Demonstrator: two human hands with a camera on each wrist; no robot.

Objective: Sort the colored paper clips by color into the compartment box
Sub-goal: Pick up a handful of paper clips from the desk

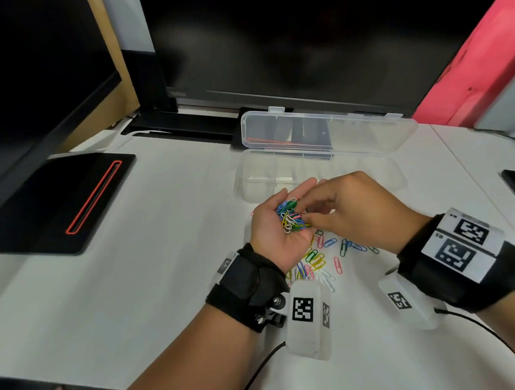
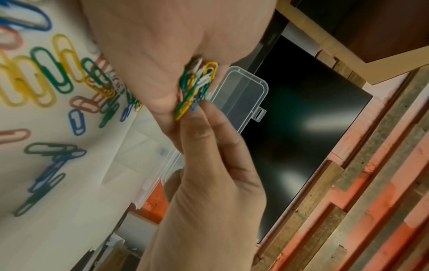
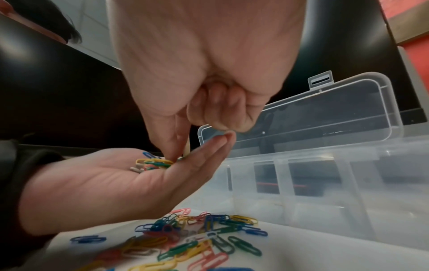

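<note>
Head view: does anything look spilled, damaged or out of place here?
Loose clips lie scattered on the table, expected before sorting. The left hand cups a mixed bunch; the box looks empty and intact. Nothing else stands out.

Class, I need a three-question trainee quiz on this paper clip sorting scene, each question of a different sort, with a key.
1. True or false: the compartment box has its lid shut.
2. Which hand cups the bunch of paper clips? A) left hand B) right hand
3. Fill in: the loose paper clips lie on the white ____.

Key: 1 false, the lid stands open. 2 A; the right hand picks into the bunch. 3 table.
</note>
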